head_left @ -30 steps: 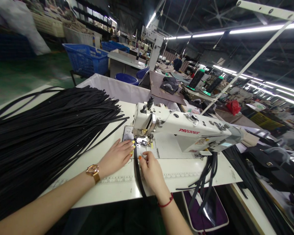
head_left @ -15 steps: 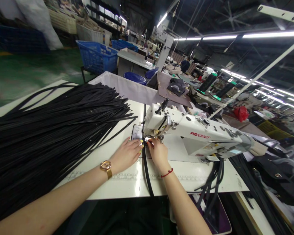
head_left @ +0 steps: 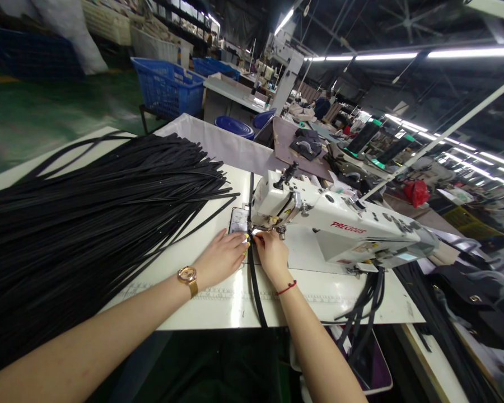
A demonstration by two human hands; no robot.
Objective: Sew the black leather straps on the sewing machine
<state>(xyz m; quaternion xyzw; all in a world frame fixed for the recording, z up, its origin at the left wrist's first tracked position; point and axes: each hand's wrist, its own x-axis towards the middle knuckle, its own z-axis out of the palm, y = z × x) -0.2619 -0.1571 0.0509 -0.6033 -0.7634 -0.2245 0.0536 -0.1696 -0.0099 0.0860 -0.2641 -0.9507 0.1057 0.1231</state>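
Note:
A white sewing machine (head_left: 340,224) stands on a pale table, its needle end over a black strap (head_left: 256,291) that runs back under it and hangs to the table's front edge. My left hand (head_left: 222,257) lies nearly flat, fingers stretched, its fingertips at the left side of the strap by the needle. On the strap's right side is my right hand (head_left: 272,254), its thumb and fingers pinched together at the strap just below the machine head. The fingertips partly hide the strap there. A big heap of black straps (head_left: 109,212) covers the table's left.
More black straps (head_left: 372,302) hang over the front edge at the right. Behind the table are a blue basket (head_left: 168,89), round blue stools (head_left: 234,127) and a worktable with dark pieces. Black bags (head_left: 479,299) lie at the far right. A person is in the background.
The view has shifted slightly, so the machine and table sit a little higher and further right. Both hands stay beside the strap near the needle, with little visible movement.

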